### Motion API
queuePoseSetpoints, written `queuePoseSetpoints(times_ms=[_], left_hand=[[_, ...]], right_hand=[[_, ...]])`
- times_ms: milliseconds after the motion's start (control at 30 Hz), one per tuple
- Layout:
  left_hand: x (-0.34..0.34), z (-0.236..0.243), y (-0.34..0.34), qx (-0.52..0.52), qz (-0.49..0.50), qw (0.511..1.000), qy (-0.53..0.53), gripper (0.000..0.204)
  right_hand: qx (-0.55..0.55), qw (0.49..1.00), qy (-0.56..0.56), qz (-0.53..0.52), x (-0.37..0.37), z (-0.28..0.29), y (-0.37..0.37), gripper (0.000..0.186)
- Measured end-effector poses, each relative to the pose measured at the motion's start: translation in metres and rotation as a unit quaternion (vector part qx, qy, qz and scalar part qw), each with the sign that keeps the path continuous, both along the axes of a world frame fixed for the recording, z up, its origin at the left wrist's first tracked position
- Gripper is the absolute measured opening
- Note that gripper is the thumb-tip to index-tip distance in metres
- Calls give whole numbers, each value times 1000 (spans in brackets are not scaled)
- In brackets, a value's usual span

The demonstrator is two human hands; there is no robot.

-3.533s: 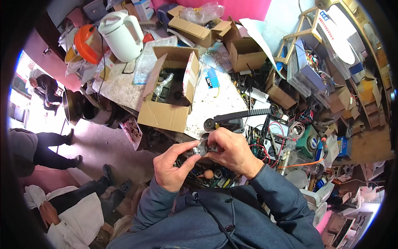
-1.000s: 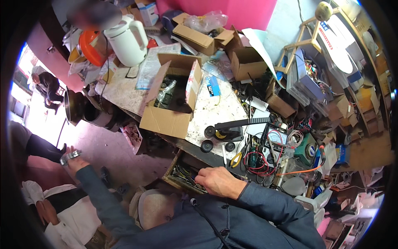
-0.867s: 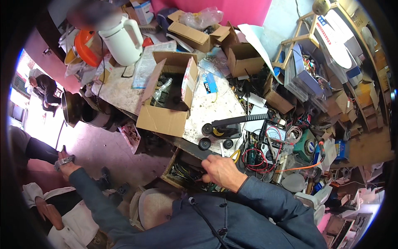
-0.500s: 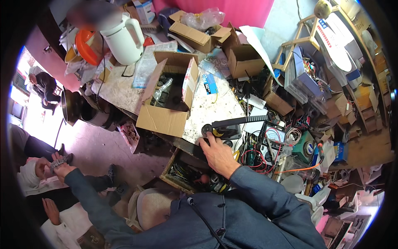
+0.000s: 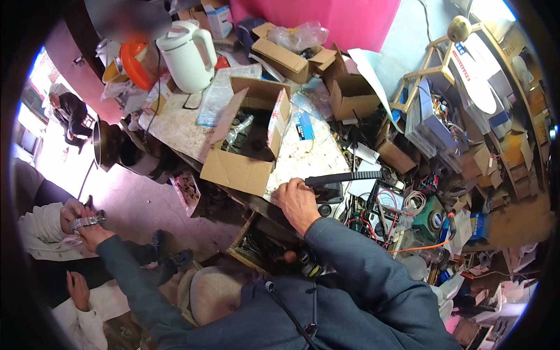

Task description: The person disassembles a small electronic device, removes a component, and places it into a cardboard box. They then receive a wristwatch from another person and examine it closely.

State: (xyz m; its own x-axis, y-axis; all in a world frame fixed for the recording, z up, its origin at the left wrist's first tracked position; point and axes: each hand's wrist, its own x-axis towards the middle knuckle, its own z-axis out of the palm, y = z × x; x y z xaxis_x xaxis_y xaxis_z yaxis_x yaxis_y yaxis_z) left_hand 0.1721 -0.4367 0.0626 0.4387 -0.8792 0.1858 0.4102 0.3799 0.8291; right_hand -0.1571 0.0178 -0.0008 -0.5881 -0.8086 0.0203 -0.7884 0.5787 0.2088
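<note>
My left hand [image 5: 96, 236] reaches out to the far left, where it meets another person's hand [image 5: 71, 211]. A silver wristwatch with a metal band [image 5: 87, 221] lies across my left fingers, and the other person's fingers touch it too. On the bench, my right hand [image 5: 298, 204] is closed near the front edge, its fingers curled down; what they hold is hidden. Beside its fingertips lies a long black bar with a ridged end [image 5: 347, 176], above a dark case [image 5: 332, 192].
An open cardboard box [image 5: 236, 172] with parts stands left of my right hand. Below the bench an open drawer [image 5: 239, 248] holds tools. Right lie a meter [image 5: 388, 198], cables and a green device [image 5: 429, 219]. A white jug [image 5: 186, 58] stands behind; a person [image 5: 70, 116] sits farther left.
My right fingers have curled over the small round dark thing they touched, which is now hidden. The other person's hand has moved onto the wristwatch at my left hand. The view has shifted slightly.
</note>
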Motion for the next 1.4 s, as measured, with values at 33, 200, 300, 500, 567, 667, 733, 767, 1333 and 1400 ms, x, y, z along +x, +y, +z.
queuePoseSetpoints(times_ms=[33, 200, 300, 500, 567, 667, 733, 767, 1333, 1400], left_hand=[[-1, 2, 2, -8, 5, 1000, -7, 43], [11, 5, 7, -55, 25, 995, -74, 44], [4, 21, 31, -59, 71, 987, -132, 39], [-24, 11, 75, -99, 185, 941, -267, 42], [-46, -28, 102, -104, 91, 959, -247, 46], [-82, -81, 193, -56, -71, 924, -372, 46], [-108, -95, 258, -24, -230, 893, -386, 32], [-109, -105, 277, -43, -293, 840, -454, 29], [-81, -236, 349, -84, -396, 572, -714, 68], [-80, -225, 349, -73, -400, 556, -725, 67]], right_hand=[[36, 999, 5, -31, 1, -8, -2, 30], [80, 994, 40, -60, 1, -11, -9, 38], [261, 951, 137, 96, -5, 4, -12, 33], [269, 933, 204, 121, -9, -6, -19, 19], [132, 969, 202, 54, -16, -22, -17, 13], [121, 976, 167, 76, -17, -7, -22, 11], [112, 973, 180, 94, -19, -9, -17, 11], [99, 979, 153, 88, -18, -4, -18, 10], [-54, 971, -180, 147, 31, 142, -42, 17], [-99, 962, -180, 177, 33, 154, -55, 17]])
